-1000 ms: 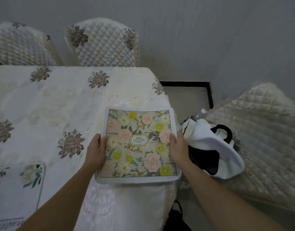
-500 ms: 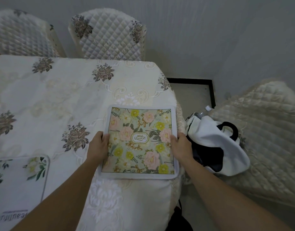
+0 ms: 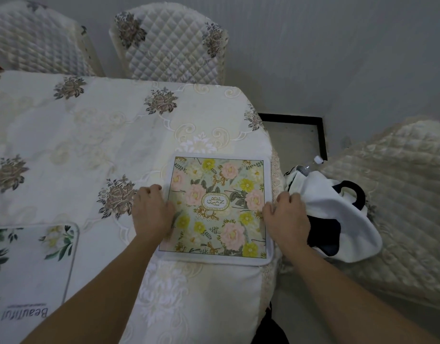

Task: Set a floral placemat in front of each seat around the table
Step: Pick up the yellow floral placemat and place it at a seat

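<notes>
A square floral placemat (image 3: 217,207) with pink and yellow flowers and a "GARDEN" label lies flat near the right end of the table (image 3: 89,135), which wears a cream embroidered cloth. My left hand (image 3: 152,212) holds the mat's left edge and my right hand (image 3: 286,217) holds its right edge, both pressing it onto the cloth. A second placemat (image 3: 30,264), white with green leaves and the word "Beautiful", lies at the lower left, partly cut off by the frame.
Two quilted chairs stand at the far side (image 3: 169,45) (image 3: 37,43). A third quilted chair (image 3: 393,207) at the right carries a white and dark bag (image 3: 333,212) with a bottle cap (image 3: 318,160) showing.
The placemat slid a little further onto the table and now lies flat. Both hands stayed on its side edges.
</notes>
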`<state>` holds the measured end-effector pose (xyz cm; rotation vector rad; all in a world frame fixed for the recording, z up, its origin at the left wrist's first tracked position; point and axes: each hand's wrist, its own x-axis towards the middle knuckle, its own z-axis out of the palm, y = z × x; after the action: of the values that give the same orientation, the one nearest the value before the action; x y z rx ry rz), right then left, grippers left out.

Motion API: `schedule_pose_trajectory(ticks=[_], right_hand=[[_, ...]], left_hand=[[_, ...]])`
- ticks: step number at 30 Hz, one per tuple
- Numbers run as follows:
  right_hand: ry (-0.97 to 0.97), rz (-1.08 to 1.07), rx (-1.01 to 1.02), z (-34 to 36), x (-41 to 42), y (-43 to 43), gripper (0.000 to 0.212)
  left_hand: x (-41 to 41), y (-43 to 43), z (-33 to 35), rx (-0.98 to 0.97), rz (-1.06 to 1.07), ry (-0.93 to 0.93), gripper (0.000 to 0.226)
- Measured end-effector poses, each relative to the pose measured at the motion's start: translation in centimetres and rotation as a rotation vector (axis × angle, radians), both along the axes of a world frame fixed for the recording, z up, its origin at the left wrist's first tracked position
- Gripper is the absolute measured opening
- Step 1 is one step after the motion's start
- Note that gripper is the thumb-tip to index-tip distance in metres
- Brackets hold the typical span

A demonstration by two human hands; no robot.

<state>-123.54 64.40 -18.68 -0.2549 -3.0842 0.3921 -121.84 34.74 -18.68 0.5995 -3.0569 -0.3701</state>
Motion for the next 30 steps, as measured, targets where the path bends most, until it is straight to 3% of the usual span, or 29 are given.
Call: schedule_pose_trajectory(ticks=[3, 9, 16, 30], right_hand=[[0.137, 0.196, 0.050, -0.6, -0.7, -2.6, 0.030], [-0.081, 0.421, -0.077, -2.6, -0.8, -9.3, 0.056], [-0.081, 0.357, 0.059, -4.1, -0.5, -4.8, 0.079], [-0.238, 0.420, 0.059, 0.0, -1.7, -1.7, 0.082]], left_hand=[[-0.7, 2.1, -0.2, -0.046, -0.211, 0.029, 0.047], [-2.0, 5.1, -3.2, -0.073, -0.561, -0.126, 0.058], [-1.6, 2.4, -4.2, -0.083, -0.434, -0.061, 0.066], [-1.5, 3.3, -0.6, -0.054, -0.420, -0.187, 0.065]])
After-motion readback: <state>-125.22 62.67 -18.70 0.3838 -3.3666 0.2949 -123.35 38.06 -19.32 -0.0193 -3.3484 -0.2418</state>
